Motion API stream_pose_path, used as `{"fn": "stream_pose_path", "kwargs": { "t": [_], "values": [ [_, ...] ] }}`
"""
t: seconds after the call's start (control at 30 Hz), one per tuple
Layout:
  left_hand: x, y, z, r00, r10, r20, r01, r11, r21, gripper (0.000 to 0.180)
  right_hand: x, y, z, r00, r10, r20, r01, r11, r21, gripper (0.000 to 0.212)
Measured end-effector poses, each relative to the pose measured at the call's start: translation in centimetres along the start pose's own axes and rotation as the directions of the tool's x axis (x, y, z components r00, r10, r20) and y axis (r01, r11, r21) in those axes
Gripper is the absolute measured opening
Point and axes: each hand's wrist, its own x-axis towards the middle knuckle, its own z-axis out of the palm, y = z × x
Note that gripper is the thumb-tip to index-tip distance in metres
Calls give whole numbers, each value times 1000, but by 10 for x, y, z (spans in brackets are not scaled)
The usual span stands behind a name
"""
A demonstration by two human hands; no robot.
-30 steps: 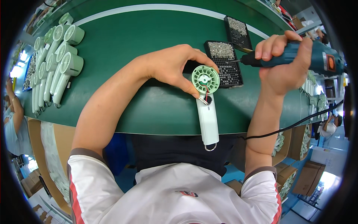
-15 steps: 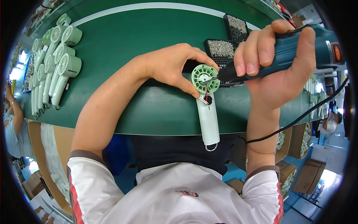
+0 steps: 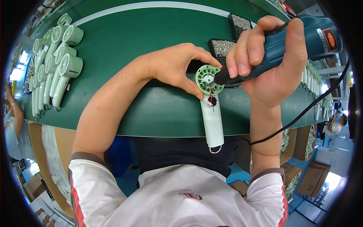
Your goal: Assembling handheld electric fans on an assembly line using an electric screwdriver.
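The fan (image 3: 209, 99) is pinched at centre by the left hand (image 3: 176, 68); the driver (image 3: 280, 49), gripped in the right hand (image 3: 270, 62), is seated at its 3 o'clock. Fastening is judged unfinished; wires remain exposed.

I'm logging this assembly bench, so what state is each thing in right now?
Left hand: pinching the fan head.
Right hand: gripping the screwdriver.
Electric screwdriver: corded, tip against the fan head.
Handheld fan: flat on the mat, grille off, wires exposed.
Finished fans: lying in rows at left.
Screw trays: holding screws.
Green mat: under everything.
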Motion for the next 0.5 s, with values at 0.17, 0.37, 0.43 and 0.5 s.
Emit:
{"fn": "stream_pose_path", "kwargs": {
  "t": [0.17,0.37,0.43,0.5],
  "values": [
    [0,1,0,1000,-5,7,5,1000,6,75,-3,4,2,1000,15,-11,-15,1000,15,55],
    [0,7,-3,999,-46,20,46,999,-3,74,1,16,1,995,-28,98,21,998,67,52],
    [1,11,-4,998,-54,15,54,998,-11,73,-2,14,6,995,-25,98,15,994,105,51],
    [2,18,-7,988,-140,73,141,990,-12,67,-15,3,15,999,48,-24,-50,997,-62,44]
  ]
}}
